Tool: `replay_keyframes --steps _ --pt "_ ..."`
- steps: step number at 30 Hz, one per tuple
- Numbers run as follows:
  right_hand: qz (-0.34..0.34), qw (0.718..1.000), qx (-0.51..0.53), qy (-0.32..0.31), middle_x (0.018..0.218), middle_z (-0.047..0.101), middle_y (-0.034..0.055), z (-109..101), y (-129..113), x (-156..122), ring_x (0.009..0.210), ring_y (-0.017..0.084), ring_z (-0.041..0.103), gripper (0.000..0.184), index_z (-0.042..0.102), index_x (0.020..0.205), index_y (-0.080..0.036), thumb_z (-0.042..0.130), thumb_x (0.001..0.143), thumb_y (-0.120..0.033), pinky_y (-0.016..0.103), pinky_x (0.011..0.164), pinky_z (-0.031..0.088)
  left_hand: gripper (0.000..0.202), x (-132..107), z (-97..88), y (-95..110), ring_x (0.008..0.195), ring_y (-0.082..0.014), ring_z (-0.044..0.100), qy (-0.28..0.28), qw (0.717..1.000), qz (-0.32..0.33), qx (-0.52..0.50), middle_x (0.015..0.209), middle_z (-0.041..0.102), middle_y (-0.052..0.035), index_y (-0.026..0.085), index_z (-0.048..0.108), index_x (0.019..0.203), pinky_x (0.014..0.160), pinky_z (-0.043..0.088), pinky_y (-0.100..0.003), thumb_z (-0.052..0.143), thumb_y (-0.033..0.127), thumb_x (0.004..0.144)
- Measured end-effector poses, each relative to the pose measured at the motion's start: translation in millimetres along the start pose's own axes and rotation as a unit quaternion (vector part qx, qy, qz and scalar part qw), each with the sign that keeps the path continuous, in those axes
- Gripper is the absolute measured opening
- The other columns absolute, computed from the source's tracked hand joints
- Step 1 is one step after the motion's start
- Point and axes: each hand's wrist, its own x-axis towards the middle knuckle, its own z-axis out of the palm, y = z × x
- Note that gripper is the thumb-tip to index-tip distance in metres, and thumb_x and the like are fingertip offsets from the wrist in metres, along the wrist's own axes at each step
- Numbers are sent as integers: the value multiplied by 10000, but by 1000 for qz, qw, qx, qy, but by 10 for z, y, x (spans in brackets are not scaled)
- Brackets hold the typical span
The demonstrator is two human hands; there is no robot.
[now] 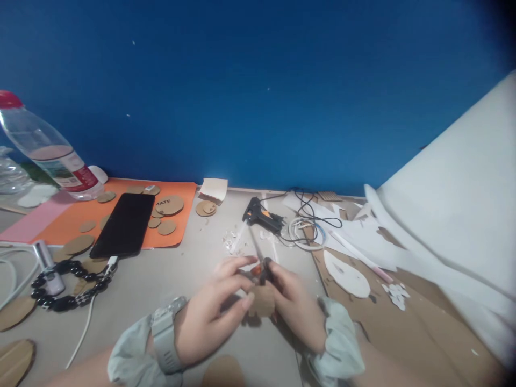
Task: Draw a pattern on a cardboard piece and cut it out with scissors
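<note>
Low in the middle of the view, my left hand (220, 306) has its thumb and fingertips curled against a small piece of brown cardboard (262, 301). From the other side my right hand (296, 301) closes on a blade tool (266, 264) with dark and orange handle parts, right behind the cardboard. Its thin grey blade points away from me; blur hides its exact kind. The right fingertips are hidden. Beyond both hands lies a black glue gun (263, 216) with orange parts, its nozzle toward the left, near clear scraps (231, 241).
To the left are a black phone (124, 226) on orange paper (183, 215), cardboard discs (169, 205), a beaded bracelet (64, 304) and a leaning bottle (60, 161). Coiled cable (308, 234), white paper pieces (346, 275) and a cardboard sheet (403, 344) occupy the right. A blue wall (258, 107) stands behind.
</note>
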Motion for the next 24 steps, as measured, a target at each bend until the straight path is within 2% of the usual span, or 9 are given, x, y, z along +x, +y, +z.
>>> replay_keyframes --steps 3,5,9,13,16,19,24 --pt "-40 994 -101 -34 892 661 46 -9 -89 -38 823 204 620 141 581 999 -194 519 883 -242 301 726 475 154 13 17 -26 1195 -214 462 -58 998 -8 20 1030 634 -58 202 631 890 1019 370 -313 478 180 901" --pt "-49 986 -152 -41 974 670 59 5 -121 -62 872 222 627 209 563 1068 -202 542 875 -278 317 752 471 176 25 20 -38 1122 -195 524 -61 997 -27 31 963 658 -38 203 632 853 1009 385 -295 467 181 910" --pt "-58 967 -246 -43 1057 646 97 57 -102 -83 891 247 634 294 493 1181 -184 447 898 -247 348 740 471 193 42 11 -42 1187 -189 498 -22 998 -31 52 1158 631 -39 195 642 858 1068 328 -297 458 172 914" --pt "-58 954 -290 -53 1023 646 118 83 -82 -92 860 266 640 271 493 1136 -170 349 910 -208 376 720 473 194 47 15 -52 1238 -195 466 10 998 -27 53 1198 629 -44 208 645 926 1083 320 -340 453 178 915" --pt "-36 962 -269 -37 917 667 84 61 -93 -95 808 237 650 237 463 1117 -191 304 942 -207 339 692 468 188 46 19 -79 1251 -215 454 33 998 -37 48 1196 628 -66 206 635 917 1048 368 -376 447 196 917" --pt "-18 966 -259 -19 853 672 60 29 -111 -87 746 213 652 208 428 1120 -189 304 955 -221 305 642 455 171 36 18 -103 1262 -224 440 57 996 -40 50 1220 609 -75 211 628 936 1063 346 -404 459 229 919" --pt "-37 943 -329 -40 845 685 56 68 -148 -67 725 225 661 163 501 973 -207 345 932 -192 298 602 434 178 23 14 -76 1218 -222 498 36 996 -49 59 1209 630 -62 210 655 904 1022 399 -366 477 211 908"
